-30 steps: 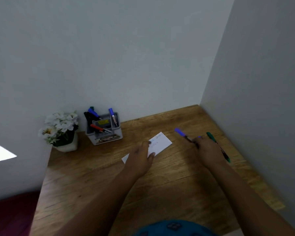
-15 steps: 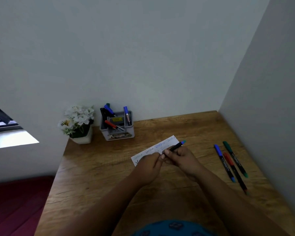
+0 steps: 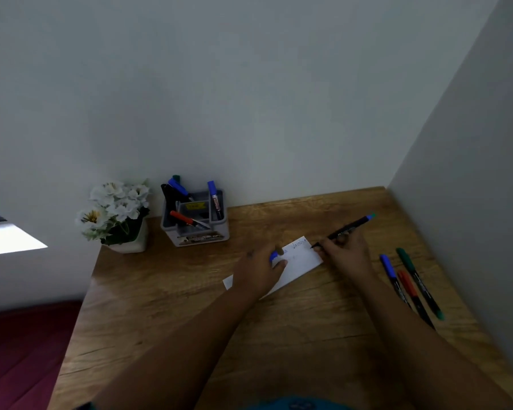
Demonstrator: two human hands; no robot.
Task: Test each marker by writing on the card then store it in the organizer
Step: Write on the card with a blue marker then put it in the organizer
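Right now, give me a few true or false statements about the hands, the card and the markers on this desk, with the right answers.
1. The right hand holds a black-barrelled marker with its tip at the card. True.
2. The left hand is lifted clear of the card. False: it rests on the card and holds a blue cap.
3. Three loose markers lie on the desk to the right of the right hand. True: blue, red and green.
4. The organizer has no markers in it. False: several stand in it.
5. The flower pot sits to the right of the organizer. False: it sits to its left.
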